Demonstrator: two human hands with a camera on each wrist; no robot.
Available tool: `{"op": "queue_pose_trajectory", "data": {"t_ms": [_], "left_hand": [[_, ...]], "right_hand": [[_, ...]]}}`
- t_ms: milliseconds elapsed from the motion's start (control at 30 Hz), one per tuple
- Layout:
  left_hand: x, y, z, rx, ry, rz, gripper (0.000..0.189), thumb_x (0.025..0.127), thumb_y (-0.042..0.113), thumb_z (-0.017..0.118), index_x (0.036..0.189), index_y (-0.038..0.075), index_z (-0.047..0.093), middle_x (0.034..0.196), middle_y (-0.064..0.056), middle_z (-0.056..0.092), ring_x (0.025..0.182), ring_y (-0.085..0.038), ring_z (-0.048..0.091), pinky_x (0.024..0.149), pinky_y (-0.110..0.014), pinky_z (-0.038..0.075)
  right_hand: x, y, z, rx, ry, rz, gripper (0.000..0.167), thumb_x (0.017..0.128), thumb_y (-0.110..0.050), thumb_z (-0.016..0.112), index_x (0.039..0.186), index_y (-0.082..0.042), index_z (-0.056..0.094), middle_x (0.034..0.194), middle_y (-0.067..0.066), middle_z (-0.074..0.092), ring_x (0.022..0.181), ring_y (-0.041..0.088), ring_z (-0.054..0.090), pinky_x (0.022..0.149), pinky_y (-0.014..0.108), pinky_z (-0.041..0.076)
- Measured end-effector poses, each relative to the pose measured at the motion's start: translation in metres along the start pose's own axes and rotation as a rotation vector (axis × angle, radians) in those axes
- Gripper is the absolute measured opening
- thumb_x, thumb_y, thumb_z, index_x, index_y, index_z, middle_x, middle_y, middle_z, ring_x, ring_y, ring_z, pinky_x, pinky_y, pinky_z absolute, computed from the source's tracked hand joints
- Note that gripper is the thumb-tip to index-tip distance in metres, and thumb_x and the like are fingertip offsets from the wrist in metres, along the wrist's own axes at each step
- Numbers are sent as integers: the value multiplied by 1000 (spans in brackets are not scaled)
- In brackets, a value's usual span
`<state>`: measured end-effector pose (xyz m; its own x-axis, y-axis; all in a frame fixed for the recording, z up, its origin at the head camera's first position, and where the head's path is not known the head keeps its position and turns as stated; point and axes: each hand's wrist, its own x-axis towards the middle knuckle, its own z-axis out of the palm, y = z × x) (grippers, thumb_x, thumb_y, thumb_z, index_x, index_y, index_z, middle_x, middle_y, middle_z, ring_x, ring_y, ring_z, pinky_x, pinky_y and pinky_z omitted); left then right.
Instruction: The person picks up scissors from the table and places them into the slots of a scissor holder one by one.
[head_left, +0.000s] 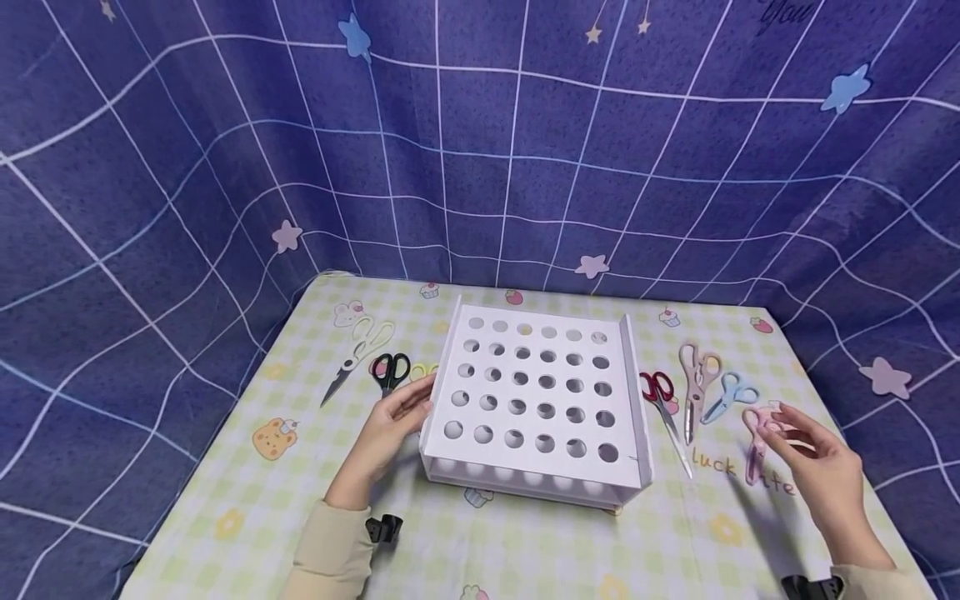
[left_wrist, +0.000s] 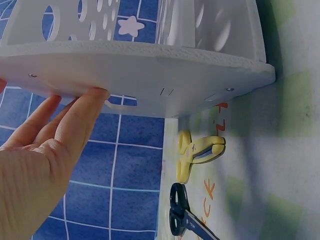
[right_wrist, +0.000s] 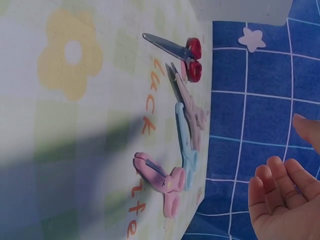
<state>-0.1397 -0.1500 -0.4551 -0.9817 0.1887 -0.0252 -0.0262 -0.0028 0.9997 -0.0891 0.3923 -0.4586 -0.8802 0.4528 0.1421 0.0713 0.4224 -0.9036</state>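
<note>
A white rack (head_left: 532,367) with rows of round holes stands at the middle of the table. My left hand (head_left: 386,437) touches its left side panel, and the left wrist view shows nearly straight fingers (left_wrist: 80,117) against that panel. My right hand (head_left: 821,467) hovers by the small pink scissors (head_left: 755,454), its fingers loosely bent around nothing. In the right wrist view a gap separates this hand from the pink scissors (right_wrist: 172,185). Blue scissors (head_left: 723,400), pale pink scissors (head_left: 696,387) and red-handled scissors (head_left: 660,392) lie between the rack and my right hand.
Left of the rack lie cream-handled scissors (head_left: 352,358), black-handled scissors (head_left: 390,371) and yellow scissors (left_wrist: 202,149), partly hidden by the rack in the head view. A checked cloth (head_left: 247,517) covers the table. Behind it hangs a blue gridded curtain (head_left: 480,200).
</note>
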Motion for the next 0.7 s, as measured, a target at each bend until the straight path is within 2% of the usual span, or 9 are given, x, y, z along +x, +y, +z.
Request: {"op": "queue_pose_trajectory", "data": {"t_ms": [233, 400, 467, 700], "left_hand": [[-1, 0, 0, -11, 4, -1, 50, 96, 13, 58, 143, 2, 45, 144, -21, 48, 112, -3, 59, 89, -20, 53], [-1, -1, 0, -19, 4, 4, 50, 96, 12, 58, 143, 1, 44, 144, -22, 47, 109, -2, 60, 89, -20, 53], [-1, -2, 0, -22, 11, 3, 50, 96, 12, 59, 142, 2, 45, 145, -21, 47, 109, -2, 60, 90, -20, 53], [-1, -2, 1, -19, 26, -4, 49, 96, 12, 58, 142, 2, 46, 146, -19, 46, 110, 1, 59, 92, -19, 52]], "right_hand": [[6, 3, 0, 13, 21, 29, 45, 84, -10, 75, 127, -21, 65, 86, -36, 65, 76, -15, 57, 66, 0, 44], [10, 4, 0, -23, 23, 36, 45, 85, -15, 74, 129, -17, 64, 84, -39, 63, 75, -17, 55, 64, -1, 42], [11, 6, 0, -38, 15, 30, 47, 86, -16, 74, 131, -12, 62, 84, -40, 62, 75, -18, 55, 65, -1, 42], [17, 12, 1, -63, -4, 3, 45, 84, -17, 75, 128, -19, 65, 87, -40, 62, 76, -18, 55, 65, 0, 42]]}}
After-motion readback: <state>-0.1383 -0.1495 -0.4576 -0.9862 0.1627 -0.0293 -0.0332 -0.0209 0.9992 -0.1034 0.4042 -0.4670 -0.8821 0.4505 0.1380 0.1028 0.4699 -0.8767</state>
